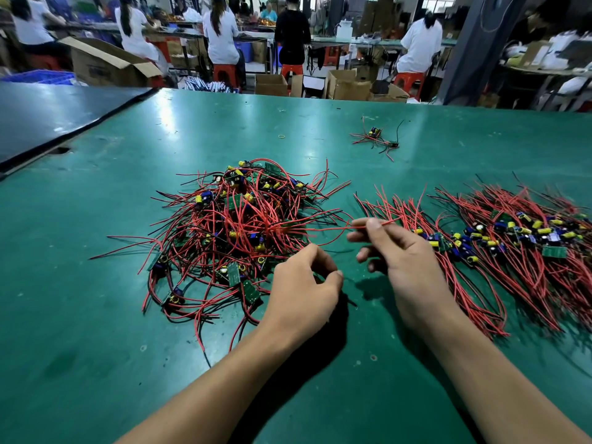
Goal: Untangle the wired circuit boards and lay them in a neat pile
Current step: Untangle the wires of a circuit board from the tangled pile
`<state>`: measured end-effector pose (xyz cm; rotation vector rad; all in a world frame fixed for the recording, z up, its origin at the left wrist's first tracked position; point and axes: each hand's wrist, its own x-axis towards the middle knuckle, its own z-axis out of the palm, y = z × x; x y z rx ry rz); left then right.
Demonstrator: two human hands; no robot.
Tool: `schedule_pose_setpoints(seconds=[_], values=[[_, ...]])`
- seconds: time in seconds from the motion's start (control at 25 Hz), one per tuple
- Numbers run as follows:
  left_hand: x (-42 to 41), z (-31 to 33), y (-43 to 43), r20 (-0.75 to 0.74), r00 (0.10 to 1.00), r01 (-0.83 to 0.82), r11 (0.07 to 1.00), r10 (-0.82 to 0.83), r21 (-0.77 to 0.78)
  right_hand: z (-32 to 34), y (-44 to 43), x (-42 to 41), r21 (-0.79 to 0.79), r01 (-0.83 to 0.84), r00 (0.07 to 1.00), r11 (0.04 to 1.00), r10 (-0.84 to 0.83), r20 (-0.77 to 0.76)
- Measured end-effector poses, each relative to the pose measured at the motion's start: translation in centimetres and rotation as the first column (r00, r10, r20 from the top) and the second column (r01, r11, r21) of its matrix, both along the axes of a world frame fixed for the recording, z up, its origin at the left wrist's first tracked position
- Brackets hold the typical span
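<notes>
Below, green table (80,315), tangled boards (230,225); workers (221,36) beyond.

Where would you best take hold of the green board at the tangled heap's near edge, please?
Probably pinch the green board across its long edges, coming from the near side: it lies flat and uncovered at the rim of the tangled heap.
</notes>
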<state>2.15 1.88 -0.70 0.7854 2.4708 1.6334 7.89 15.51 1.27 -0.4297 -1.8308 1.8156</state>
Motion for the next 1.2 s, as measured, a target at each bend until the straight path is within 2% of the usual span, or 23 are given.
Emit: schedule_pose_setpoints(seconds=[0.12, 0.2, 0.28, 0.36, 0.44, 0.52, 0.64, 0.76, 0.84, 0.96, 1.04, 1.12, 1.2], values=[[-1.0, -0.1, -0.2, 0.111, 0.992, -0.074, 0.995, 0.066, 0.07, 1.4, 1.3, 0.4, -0.181, 0.082, 0.987, 0.98, -0.105, -0.122], [-1.4, 0.1, -0.3, 0.239, 0.969, -0.1, 0.98, 0.056, 0.175, 2.0, 1.9, 0.8, -0.289, 0.074, 0.977, 0.954, -0.127, -0.17], [-1.5, 0.2, -0.2, 0.301, 0.953, -0.119, 0.964, 0.044, 0.237, 2.4, 2.2, 1.1, -0.403, 0.009, 0.976, 0.915, -0.096, -0.194], [-1.3, 0.2, -0.3, 0.252, 0.966, -0.103, 0.972, 0.047, 0.212, 2.8, 2.1, 1.3, -0.528, -0.112, 0.974, 0.842, -0.012, -0.227], [-1.0, 0.6, -0.3, 0.333, 0.94, -0.034, 0.955, -0.069, 0.296, 3.1, 1.9, 1.4, -0.588, -0.221, 0.964, 0.778, 0.082, -0.253], [-0.6, 1.1, -0.2, 0.482, 0.845, -0.008, 0.895, -0.232, 0.445, 3.2, 1.8, 1.6, -0.581, -0.268, 0.96, 0.768, 0.161, -0.23], [-0.5, 2.0, -0.1, 0.594, 0.705, -0.025, 0.824, -0.386, 0.566, 3.2, 1.6, 1.8, -0.557, -0.338, 0.94, 0.758, 0.303, -0.158], [-0.7, 2.4, -0.4, 0.629, 0.604, -0.005, 0.788, -0.489, 0.616, 3.2, 1.6, 2.1, -0.529, -0.451, 0.88, 0.718, 0.458, -0.129], [-0.7, 2.6, -0.7, 0.638, 0.56, -0.001, 0.77, -0.528, 0.638, 3.0, 1.7, 2.1, -0.534, -0.47, 0.867, 0.702, 0.48, -0.132], [-1.0, 2.8, -0.9, 0.675, 0.482, -0.08, 0.739, -0.559, 0.669, 2.4, 2.6, 2.0, -0.564, -0.447, 0.876, 0.694, 0.468, -0.118], [-1.3, 3.0, -0.9, 0.7, 0.442, -0.133, 0.73, -0.561, 0.67, 2.0, 2.9, 1.8, -0.566, -0.382, 0.9, 0.731, 0.433, -0.049], [-1.4, 2.9, -0.9, 0.712, 0.432, -0.136, 0.741, -0.553, 0.658, 1.4, 2.8, 1.3, -0.468, -0.298, 0.934, 0.832, 0.354, 0.035], [-1.4, 2.8, -1.0, 0.712, 0.4, -0.132, 0.733, -0.577, 0.668, 0.5, 2.3, 1.1, -0.126, -0.218, 0.964, 0.968, 0.234, 0.123]])
